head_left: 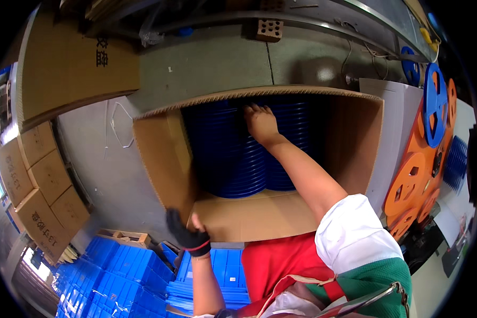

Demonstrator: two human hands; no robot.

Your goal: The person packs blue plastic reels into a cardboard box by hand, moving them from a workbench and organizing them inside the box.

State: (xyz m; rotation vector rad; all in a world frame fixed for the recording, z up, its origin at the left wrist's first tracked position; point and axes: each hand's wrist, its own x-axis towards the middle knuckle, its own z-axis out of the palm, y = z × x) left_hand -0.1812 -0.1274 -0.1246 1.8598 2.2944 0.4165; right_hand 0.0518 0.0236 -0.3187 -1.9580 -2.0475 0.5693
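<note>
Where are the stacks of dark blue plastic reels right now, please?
In the head view, the stacks of dark blue plastic reels stand inside the open brown cardboard box, centre frame, with the bare right hand resting on them.

blue reels (233,159) | stacked in columns | inside open cardboard box (259,214)

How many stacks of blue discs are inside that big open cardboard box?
2 that show. One stack of blue discs is at the box's left, the other stack at its right, behind the forearm. The right hand rests between them. More may be hidden.
</note>
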